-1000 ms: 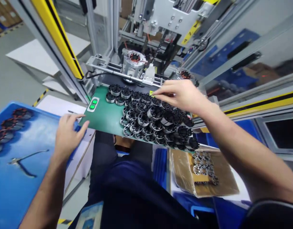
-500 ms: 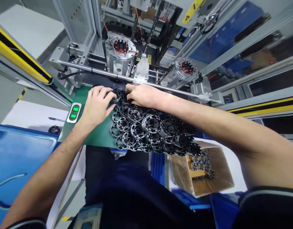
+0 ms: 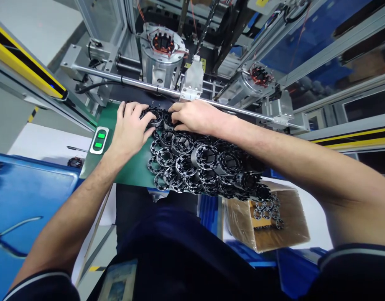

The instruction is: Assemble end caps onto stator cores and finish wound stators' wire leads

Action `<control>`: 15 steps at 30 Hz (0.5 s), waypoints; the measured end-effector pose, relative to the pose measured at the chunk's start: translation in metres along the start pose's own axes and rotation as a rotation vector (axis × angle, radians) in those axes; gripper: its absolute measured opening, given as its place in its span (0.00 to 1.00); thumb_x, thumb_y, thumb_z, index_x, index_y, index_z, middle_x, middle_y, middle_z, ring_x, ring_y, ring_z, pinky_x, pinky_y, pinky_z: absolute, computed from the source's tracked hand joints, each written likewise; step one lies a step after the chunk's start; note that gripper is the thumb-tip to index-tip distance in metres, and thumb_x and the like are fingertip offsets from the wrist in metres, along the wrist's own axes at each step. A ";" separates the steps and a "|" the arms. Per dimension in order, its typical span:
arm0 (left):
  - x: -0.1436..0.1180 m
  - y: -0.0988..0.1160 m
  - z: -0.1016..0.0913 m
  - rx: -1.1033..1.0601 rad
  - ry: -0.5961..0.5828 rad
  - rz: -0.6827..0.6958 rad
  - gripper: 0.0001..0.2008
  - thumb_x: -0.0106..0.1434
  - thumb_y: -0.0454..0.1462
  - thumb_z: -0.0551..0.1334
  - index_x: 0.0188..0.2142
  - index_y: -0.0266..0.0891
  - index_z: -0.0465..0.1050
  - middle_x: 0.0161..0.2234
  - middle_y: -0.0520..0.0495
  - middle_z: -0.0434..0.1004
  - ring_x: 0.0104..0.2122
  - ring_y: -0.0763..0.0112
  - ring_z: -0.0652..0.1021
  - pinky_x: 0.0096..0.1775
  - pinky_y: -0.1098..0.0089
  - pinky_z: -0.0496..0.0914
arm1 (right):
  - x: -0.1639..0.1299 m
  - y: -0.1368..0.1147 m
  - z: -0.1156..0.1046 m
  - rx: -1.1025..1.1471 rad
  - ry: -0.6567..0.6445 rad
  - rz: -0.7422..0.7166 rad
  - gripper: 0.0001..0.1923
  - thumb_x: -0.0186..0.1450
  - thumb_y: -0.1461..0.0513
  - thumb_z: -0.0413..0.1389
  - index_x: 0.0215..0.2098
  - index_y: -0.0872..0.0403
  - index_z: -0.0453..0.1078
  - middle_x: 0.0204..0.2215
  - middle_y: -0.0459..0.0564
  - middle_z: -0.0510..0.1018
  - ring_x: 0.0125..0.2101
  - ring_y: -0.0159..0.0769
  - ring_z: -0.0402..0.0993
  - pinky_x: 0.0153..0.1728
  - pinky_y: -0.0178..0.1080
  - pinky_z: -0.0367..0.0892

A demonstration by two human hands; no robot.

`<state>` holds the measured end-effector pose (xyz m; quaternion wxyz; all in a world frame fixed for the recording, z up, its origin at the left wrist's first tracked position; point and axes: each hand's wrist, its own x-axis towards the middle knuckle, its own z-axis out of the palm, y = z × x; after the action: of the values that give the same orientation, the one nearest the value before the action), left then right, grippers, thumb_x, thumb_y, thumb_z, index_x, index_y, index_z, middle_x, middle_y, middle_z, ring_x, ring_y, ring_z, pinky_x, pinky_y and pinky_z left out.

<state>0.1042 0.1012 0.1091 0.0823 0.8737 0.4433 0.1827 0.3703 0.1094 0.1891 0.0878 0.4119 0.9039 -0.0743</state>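
Fingers (image 3: 147,119) bent over slotted rings (image 3: 167,122)

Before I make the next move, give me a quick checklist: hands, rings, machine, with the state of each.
1. Left hand at the black-and-silver rings: ok, at the rear left corner of the pile.
2. Right hand grip secure: cannot tell, its fingertips are partly hidden among the rings.
3. Right hand clear of the metal rail: cannot tell, they overlap in this view.
4. Front row well inside the edge of the green shelf: not ok, it sits right at the edge.
5. Both lights on the switch panel green: ok.
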 end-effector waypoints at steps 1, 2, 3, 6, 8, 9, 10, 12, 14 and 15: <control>0.000 -0.001 0.000 -0.007 0.002 0.005 0.15 0.80 0.40 0.64 0.62 0.42 0.81 0.74 0.33 0.76 0.77 0.37 0.71 0.82 0.27 0.57 | 0.002 0.000 0.000 -0.031 -0.017 0.003 0.09 0.81 0.60 0.63 0.54 0.53 0.85 0.67 0.56 0.85 0.56 0.50 0.85 0.52 0.48 0.80; 0.000 -0.001 0.000 -0.013 0.002 0.011 0.15 0.80 0.39 0.64 0.61 0.42 0.81 0.73 0.33 0.76 0.77 0.38 0.71 0.82 0.27 0.58 | 0.003 0.000 -0.001 -0.071 -0.037 0.008 0.09 0.80 0.61 0.64 0.55 0.52 0.86 0.68 0.54 0.85 0.56 0.48 0.85 0.51 0.47 0.79; 0.000 -0.002 0.000 -0.015 0.002 0.016 0.14 0.80 0.39 0.64 0.61 0.42 0.81 0.73 0.33 0.76 0.76 0.38 0.71 0.82 0.28 0.59 | 0.005 0.000 -0.001 -0.104 -0.055 0.009 0.10 0.78 0.62 0.65 0.56 0.51 0.86 0.68 0.53 0.84 0.55 0.46 0.85 0.51 0.45 0.79; 0.001 -0.003 -0.001 -0.011 0.001 0.022 0.14 0.81 0.40 0.63 0.60 0.42 0.82 0.73 0.32 0.77 0.75 0.38 0.73 0.80 0.29 0.62 | 0.007 0.000 -0.002 -0.122 -0.073 -0.016 0.14 0.76 0.66 0.65 0.58 0.50 0.86 0.69 0.53 0.83 0.54 0.44 0.85 0.52 0.44 0.79; 0.002 -0.003 0.000 -0.004 0.004 0.021 0.14 0.81 0.40 0.64 0.60 0.42 0.83 0.72 0.32 0.78 0.74 0.37 0.74 0.80 0.29 0.64 | 0.007 -0.001 -0.001 -0.118 -0.068 -0.020 0.14 0.77 0.65 0.65 0.58 0.51 0.86 0.70 0.55 0.82 0.53 0.45 0.86 0.54 0.46 0.79; 0.003 -0.003 0.000 -0.001 0.004 0.024 0.14 0.81 0.40 0.64 0.60 0.42 0.83 0.72 0.32 0.78 0.73 0.37 0.74 0.79 0.29 0.64 | 0.007 -0.001 0.000 -0.108 -0.062 -0.019 0.14 0.77 0.64 0.64 0.58 0.52 0.86 0.70 0.56 0.82 0.54 0.46 0.86 0.56 0.47 0.79; 0.004 -0.003 0.000 0.000 0.004 0.028 0.13 0.81 0.40 0.65 0.60 0.42 0.83 0.72 0.32 0.78 0.73 0.36 0.74 0.79 0.29 0.65 | 0.008 -0.001 0.002 -0.094 -0.058 -0.014 0.14 0.77 0.64 0.64 0.58 0.52 0.86 0.70 0.57 0.82 0.54 0.47 0.86 0.58 0.48 0.79; 0.004 -0.004 -0.001 -0.001 0.000 0.039 0.14 0.79 0.39 0.67 0.61 0.42 0.82 0.72 0.32 0.77 0.74 0.36 0.74 0.79 0.29 0.65 | 0.009 -0.001 0.005 -0.061 -0.058 0.005 0.14 0.77 0.65 0.62 0.57 0.52 0.87 0.70 0.58 0.81 0.56 0.49 0.86 0.61 0.50 0.79; 0.000 -0.005 -0.006 -0.001 0.005 0.040 0.17 0.78 0.39 0.68 0.64 0.42 0.80 0.74 0.32 0.75 0.75 0.35 0.72 0.79 0.30 0.65 | 0.010 0.002 0.004 -0.038 -0.069 0.010 0.16 0.77 0.66 0.62 0.58 0.52 0.87 0.71 0.58 0.81 0.59 0.51 0.86 0.62 0.51 0.79; -0.005 -0.007 -0.011 0.000 0.010 0.034 0.19 0.78 0.40 0.69 0.65 0.42 0.79 0.75 0.32 0.75 0.76 0.35 0.72 0.79 0.31 0.65 | 0.008 0.005 0.001 -0.030 -0.069 -0.002 0.17 0.76 0.66 0.62 0.59 0.53 0.87 0.72 0.59 0.80 0.60 0.51 0.86 0.63 0.52 0.79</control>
<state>0.0915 0.1010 0.1159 0.0771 0.8800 0.4290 0.1884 0.3689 0.1182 0.1857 0.1248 0.4071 0.9017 -0.0751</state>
